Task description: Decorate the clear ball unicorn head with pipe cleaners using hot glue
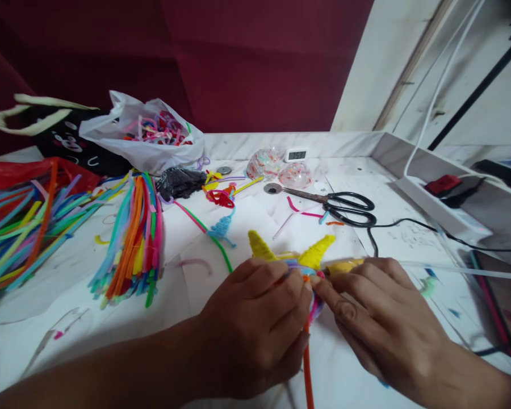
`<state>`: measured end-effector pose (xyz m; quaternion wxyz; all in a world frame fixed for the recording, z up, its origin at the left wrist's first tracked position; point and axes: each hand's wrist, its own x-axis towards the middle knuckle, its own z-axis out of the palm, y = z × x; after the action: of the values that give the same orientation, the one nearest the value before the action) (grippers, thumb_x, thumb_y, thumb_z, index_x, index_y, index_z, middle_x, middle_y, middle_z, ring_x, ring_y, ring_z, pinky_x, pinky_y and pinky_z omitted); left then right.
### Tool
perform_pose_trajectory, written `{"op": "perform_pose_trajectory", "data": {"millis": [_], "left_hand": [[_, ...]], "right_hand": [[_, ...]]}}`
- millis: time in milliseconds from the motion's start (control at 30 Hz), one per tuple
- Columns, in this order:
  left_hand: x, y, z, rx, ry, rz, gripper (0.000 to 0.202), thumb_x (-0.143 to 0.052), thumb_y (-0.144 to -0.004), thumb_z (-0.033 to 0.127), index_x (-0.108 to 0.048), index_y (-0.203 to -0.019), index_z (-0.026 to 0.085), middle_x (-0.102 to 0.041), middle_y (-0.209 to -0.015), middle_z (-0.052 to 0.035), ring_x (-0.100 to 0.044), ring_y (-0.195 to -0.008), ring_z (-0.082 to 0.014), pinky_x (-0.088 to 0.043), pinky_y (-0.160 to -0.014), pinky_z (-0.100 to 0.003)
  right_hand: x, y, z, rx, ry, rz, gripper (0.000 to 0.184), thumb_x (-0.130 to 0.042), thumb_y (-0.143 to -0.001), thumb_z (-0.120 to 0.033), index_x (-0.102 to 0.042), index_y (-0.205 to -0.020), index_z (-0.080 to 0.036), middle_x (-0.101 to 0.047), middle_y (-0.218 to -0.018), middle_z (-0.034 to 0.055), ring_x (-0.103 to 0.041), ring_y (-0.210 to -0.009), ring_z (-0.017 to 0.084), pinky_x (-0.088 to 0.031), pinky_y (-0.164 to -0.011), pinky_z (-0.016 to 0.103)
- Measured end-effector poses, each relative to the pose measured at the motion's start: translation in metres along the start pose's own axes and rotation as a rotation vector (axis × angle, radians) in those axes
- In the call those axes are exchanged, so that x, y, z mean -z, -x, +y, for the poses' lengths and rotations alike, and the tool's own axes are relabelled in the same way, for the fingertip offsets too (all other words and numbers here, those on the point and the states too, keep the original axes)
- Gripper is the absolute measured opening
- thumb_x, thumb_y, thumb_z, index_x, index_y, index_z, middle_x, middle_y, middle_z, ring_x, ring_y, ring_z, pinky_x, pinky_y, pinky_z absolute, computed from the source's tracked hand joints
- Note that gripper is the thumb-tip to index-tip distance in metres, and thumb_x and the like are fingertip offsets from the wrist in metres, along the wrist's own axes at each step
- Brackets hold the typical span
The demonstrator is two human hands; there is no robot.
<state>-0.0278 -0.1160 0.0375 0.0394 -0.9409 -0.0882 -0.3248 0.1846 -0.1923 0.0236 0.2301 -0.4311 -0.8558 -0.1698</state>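
Observation:
A pipe-cleaner craft piece (310, 258) with yellow wound cones and a blue, pink and purple middle sits between my hands near the front of the white table (259, 221). My left hand (255, 324) is closed around its left side. My right hand (378, 312) pinches it from the right, thumb and fingers pressed together at the middle. An orange pipe cleaner (309, 369) hangs down from the piece between my wrists.
Bundles of coloured pipe cleaners (132, 244) lie at the left, with more on a red bag (21, 227). A white plastic bag (140, 136), black scissors (340, 204), a small clock (297, 154), a power strip (443, 210) and cables lie behind and right.

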Motion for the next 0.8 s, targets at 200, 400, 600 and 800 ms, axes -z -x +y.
{"op": "perform_pose_trajectory", "data": {"millis": [200, 400, 600, 800], "left_hand": [[-0.007, 0.005, 0.000, 0.013, 0.027, 0.003, 0.034, -0.051, -0.088, 0.027, -0.063, -0.114, 0.008, -0.068, -0.116, -0.0101, -0.056, -0.108, -0.0267, -0.048, -0.091, -0.044], [-0.010, 0.007, -0.005, -0.071, -0.070, 0.010, 0.034, -0.053, -0.088, 0.028, -0.065, -0.113, 0.009, -0.069, -0.114, -0.0078, -0.058, -0.107, -0.0250, -0.047, -0.094, -0.041], [-0.012, 0.007, -0.005, -0.048, -0.087, 0.029, 0.032, -0.051, -0.089, 0.028, -0.065, -0.112, 0.010, -0.069, -0.114, -0.0070, -0.059, -0.107, -0.0245, -0.047, -0.094, -0.041], [-0.013, 0.005, -0.008, -0.114, -0.076, 0.030, 0.033, -0.052, -0.087, 0.029, -0.066, -0.112, 0.011, -0.069, -0.112, -0.0065, -0.060, -0.103, -0.0234, -0.050, -0.089, -0.039]], "right_hand": [[-0.004, 0.003, 0.001, -0.023, -0.016, 0.020, 0.027, -0.050, -0.090, -0.010, -0.060, -0.115, -0.006, -0.062, -0.097, 0.0124, -0.048, -0.082, 0.021, -0.035, -0.075, 0.041], [-0.005, 0.004, 0.000, -0.069, -0.074, 0.042, 0.027, -0.053, -0.089, -0.010, -0.061, -0.114, -0.008, -0.062, -0.094, 0.0096, -0.048, -0.080, 0.020, -0.036, -0.075, 0.042], [-0.004, 0.006, -0.002, -0.138, -0.127, 0.035, 0.030, -0.056, -0.087, -0.011, -0.060, -0.117, -0.011, -0.063, -0.096, 0.0101, -0.050, -0.081, 0.022, -0.037, -0.073, 0.043], [-0.004, 0.004, -0.001, -0.149, -0.157, 0.049, 0.032, -0.054, -0.088, -0.013, -0.059, -0.120, -0.010, -0.063, -0.098, 0.0125, -0.052, -0.084, 0.025, -0.037, -0.070, 0.044]]}}
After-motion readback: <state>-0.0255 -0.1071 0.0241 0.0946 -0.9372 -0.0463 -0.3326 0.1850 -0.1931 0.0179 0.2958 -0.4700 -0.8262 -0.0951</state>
